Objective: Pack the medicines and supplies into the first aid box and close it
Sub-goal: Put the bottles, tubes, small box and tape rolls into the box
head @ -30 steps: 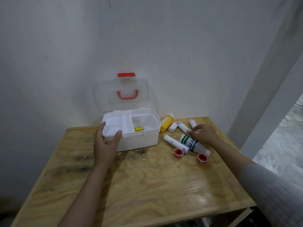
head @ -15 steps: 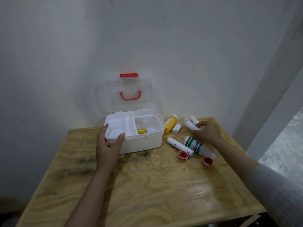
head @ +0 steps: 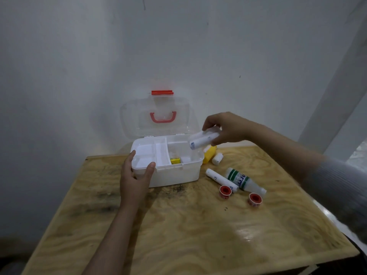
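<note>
The white first aid box (head: 174,175) stands open at the back of the wooden table, its clear lid (head: 158,116) with a red handle leaning up against the wall. A small yellow packet (head: 175,160) lies inside. My left hand (head: 135,175) grips the box's front left corner. Above the box's right end, my right hand (head: 224,129) holds two white rolled tubes (head: 202,140), tilted down toward the opening. To the right of the box lie a yellow bottle (head: 209,153), a small white roll (head: 217,158), a white tube (head: 220,179), a green-labelled bottle (head: 242,180) and two red tape rolls (head: 225,191).
The plywood table (head: 188,231) ends close on the right and front. A white wall rises directly behind the box. A grey pillar (head: 337,96) stands at the right, with floor visible beyond it.
My right hand picked up two white tubes from the table and lifted them left, over the box's right end. My left hand has stayed on the box.
</note>
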The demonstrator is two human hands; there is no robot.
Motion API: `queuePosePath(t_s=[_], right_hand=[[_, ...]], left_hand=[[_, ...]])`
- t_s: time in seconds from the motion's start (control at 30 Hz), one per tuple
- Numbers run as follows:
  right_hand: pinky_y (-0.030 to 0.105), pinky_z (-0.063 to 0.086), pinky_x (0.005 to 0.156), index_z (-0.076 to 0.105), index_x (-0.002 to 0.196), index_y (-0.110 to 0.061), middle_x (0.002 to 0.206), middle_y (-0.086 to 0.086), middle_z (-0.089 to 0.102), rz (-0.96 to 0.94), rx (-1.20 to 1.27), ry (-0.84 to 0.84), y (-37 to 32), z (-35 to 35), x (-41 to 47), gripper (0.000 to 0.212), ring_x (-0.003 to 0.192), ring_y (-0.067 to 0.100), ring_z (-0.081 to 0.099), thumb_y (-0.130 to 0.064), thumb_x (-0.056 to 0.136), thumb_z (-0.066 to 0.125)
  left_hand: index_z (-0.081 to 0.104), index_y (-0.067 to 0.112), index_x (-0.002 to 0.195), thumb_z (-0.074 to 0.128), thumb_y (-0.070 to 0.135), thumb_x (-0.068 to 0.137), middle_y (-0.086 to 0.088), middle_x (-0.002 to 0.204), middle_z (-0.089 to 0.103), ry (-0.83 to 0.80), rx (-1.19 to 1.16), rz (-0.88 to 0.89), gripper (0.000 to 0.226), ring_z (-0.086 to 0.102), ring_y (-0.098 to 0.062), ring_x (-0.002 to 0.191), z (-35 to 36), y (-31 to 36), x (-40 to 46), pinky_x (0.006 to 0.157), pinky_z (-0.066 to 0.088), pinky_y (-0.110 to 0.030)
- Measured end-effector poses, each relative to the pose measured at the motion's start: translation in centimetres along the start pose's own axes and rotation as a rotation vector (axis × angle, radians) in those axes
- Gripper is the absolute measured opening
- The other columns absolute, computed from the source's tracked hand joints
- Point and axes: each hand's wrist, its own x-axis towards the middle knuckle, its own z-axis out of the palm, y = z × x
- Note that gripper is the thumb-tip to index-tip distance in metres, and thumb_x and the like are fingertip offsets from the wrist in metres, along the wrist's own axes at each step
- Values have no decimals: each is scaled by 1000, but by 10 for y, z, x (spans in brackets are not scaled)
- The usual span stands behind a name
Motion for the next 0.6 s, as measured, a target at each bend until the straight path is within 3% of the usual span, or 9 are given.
queuePosePath(t_s=[0.2,0.4,0.6], right_hand=[[27,39,75,58,117,-19,117,1,59,-38,-195,-192,-24,17,46,51,97,18,50,-3,71,71],[27,41,74,58,116,-17,118,2,61,-81,-270,-359,-34,50,74,50,105,20,52,5,71,63],[28,42,75,59,111,-17,117,3,59,-108,-236,-304,-21,66,82,48,104,22,51,3,69,70]], left_hand=[[38,36,136,68,41,79,3,147,38,-4,15,-6,65,39,-19,131,1,1,1,96,50,-46],[38,37,136,68,39,79,5,145,38,-1,20,-4,64,40,-17,129,0,-1,0,94,51,-42],[38,40,134,68,43,77,8,143,39,-13,9,5,64,40,-17,130,0,-3,1,95,51,-45]])
